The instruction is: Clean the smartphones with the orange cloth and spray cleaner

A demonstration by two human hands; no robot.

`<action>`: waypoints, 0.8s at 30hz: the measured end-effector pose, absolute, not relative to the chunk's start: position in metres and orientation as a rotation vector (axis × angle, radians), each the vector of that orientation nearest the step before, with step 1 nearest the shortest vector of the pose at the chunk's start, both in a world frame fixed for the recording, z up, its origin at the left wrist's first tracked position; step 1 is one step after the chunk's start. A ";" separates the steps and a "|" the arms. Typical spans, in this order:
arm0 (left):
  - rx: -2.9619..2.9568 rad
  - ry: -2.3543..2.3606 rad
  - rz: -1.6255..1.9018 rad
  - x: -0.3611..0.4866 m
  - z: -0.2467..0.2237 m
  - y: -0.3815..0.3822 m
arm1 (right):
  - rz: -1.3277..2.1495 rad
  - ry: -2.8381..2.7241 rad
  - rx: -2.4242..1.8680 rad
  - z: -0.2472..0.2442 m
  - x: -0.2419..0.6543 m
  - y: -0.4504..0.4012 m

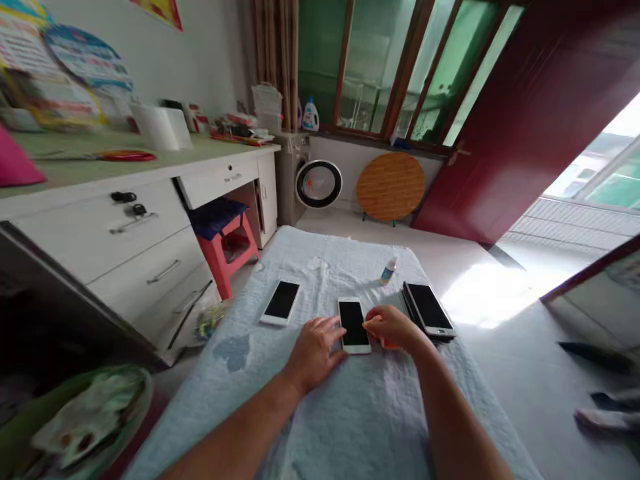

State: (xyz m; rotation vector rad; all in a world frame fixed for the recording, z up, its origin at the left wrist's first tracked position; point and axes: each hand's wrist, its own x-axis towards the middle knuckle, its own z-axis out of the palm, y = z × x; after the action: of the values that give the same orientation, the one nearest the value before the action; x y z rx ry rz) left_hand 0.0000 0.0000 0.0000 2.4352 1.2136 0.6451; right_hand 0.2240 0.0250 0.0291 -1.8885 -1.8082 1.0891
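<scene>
A white smartphone (354, 325) with a dark screen lies flat on the light blue cloth (360, 413). My left hand (316, 350) rests at its left side, fingers stretched out and the tips touching the phone's edge. At the opposite edge, my right hand (390, 325) is closed, pinching a small orange item (391, 344); most of that item is hidden under the palm, so its kind is unclear. Another white smartphone (281, 302) lies to the left, apart from both hands. A small stack of phones (429, 310) sits right of my right hand, and beyond it stands a small bottle (389, 271).
The cloth covers a low table. To the left are a white desk (145, 247), a red stool (230, 247) and a basin (135, 393) holding stuff. Farther back stand a washing machine (293, 173) with its door open, a round wooden tabletop (391, 187) and a red door (500, 127).
</scene>
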 end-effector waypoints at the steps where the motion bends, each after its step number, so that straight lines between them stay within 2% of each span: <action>1: 2.426 1.228 0.655 0.000 -0.001 -0.001 | 1.102 -1.810 -1.910 0.032 0.222 0.024; 9: 2.413 1.231 0.704 0.000 -0.005 -0.002 | 1.302 -1.555 -1.882 0.032 0.217 0.013; 16: 2.388 1.222 0.720 0.000 -0.003 -0.002 | 1.480 -1.162 -1.529 0.023 0.221 0.000; 24: 2.366 1.180 0.752 0.000 0.003 -0.002 | 1.570 -1.064 -1.237 0.026 0.214 -0.004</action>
State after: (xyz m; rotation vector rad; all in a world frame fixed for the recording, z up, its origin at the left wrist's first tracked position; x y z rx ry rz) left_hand -0.0004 -0.0023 0.0033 2.3660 1.1802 0.7515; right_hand 0.2140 -0.0045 0.0263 -1.2368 -1.0639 1.5700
